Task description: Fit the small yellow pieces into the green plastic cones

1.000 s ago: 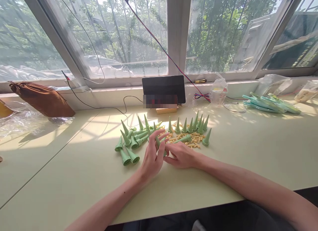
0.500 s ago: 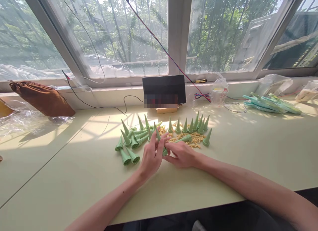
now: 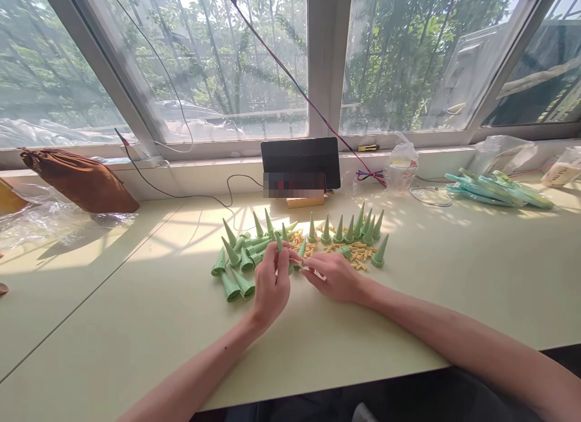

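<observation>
My left hand [image 3: 272, 283] is closed around a green plastic cone spike [image 3: 279, 243], whose tip points up between thumb and fingers. Close beside it, my right hand [image 3: 334, 277] has thumb and index finger brought together near the left fingertips; whatever small thing may be in that pinch is too small to make out. Another green cone [image 3: 302, 248] stands just beyond the gap between my hands. Loose yellow pegs [image 3: 361, 252] lie in a pile behind my right hand. Upright green cones [image 3: 339, 229] form a row along the pile, and hollow green cones [image 3: 230, 287] lie to the left.
A dark tablet [image 3: 300, 155] leans on a small cardboard box [image 3: 305, 201] at the back of the table. A brown drawstring bag [image 3: 82, 180] and clear plastic wrap are at left. Teal packaged items [image 3: 494, 189] and a plastic cup [image 3: 402, 164] sit at right.
My left hand has shifted slightly left with a cone, opening a gap from my right hand. A standing cone now shows between them. My right hand has moved slightly upward in view.
</observation>
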`<state>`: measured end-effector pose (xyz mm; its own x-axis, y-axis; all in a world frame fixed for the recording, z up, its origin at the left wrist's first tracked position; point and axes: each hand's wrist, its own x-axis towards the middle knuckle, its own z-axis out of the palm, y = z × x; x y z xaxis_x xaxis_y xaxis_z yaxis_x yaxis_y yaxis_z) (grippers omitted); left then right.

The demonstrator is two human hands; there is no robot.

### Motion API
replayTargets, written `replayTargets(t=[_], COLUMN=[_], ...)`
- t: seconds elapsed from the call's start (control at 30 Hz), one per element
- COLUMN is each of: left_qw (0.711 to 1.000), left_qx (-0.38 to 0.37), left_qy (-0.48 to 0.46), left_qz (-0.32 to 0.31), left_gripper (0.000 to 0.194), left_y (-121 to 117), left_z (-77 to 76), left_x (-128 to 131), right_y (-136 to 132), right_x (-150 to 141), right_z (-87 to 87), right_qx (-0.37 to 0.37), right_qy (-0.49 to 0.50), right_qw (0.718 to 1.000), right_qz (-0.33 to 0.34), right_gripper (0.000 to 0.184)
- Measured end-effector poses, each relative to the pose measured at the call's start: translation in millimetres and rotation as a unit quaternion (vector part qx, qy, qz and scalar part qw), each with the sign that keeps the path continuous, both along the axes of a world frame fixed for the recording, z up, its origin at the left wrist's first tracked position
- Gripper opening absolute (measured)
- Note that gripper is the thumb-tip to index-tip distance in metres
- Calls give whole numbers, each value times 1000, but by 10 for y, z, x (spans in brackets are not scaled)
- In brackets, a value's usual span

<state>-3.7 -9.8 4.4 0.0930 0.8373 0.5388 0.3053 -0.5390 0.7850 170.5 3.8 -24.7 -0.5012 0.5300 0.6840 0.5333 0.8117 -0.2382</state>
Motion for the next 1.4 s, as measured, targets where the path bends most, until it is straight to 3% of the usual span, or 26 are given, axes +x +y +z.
replayTargets(t=[0.17, 0.3, 0.53, 0.8, 1.23, 1.4], left_qw=[1000, 1000, 1000, 1000, 998, 997], left_qx=[7, -4, 4, -8, -28, -23], left_qy=[-13, -8, -20, -12, 50, 59], left_qz=[6, 7, 2, -6, -22, -36], left_gripper=[20, 20, 21, 20, 21, 19], left_y=[-19, -35, -27, -29, -55, -53], left_z=[14, 2, -19, -23, -12, -18], left_x=[-2, 5, -2, 6, 19, 32], right_y=[28, 50, 35, 22, 21, 33], right_x=[1, 21, -3, -24, -44, -37], right_z=[4, 12, 16, 5, 34, 3], right_qx=[-13, -36, -61, -80, -76, -70], right_qy=[34, 9, -25, -56, -64, -69], right_qw=[993, 989, 995, 994, 995, 995], right_qz=[-113, -141, -80, -41, -31, -18], right_gripper=[14, 12, 11, 30, 4, 6])
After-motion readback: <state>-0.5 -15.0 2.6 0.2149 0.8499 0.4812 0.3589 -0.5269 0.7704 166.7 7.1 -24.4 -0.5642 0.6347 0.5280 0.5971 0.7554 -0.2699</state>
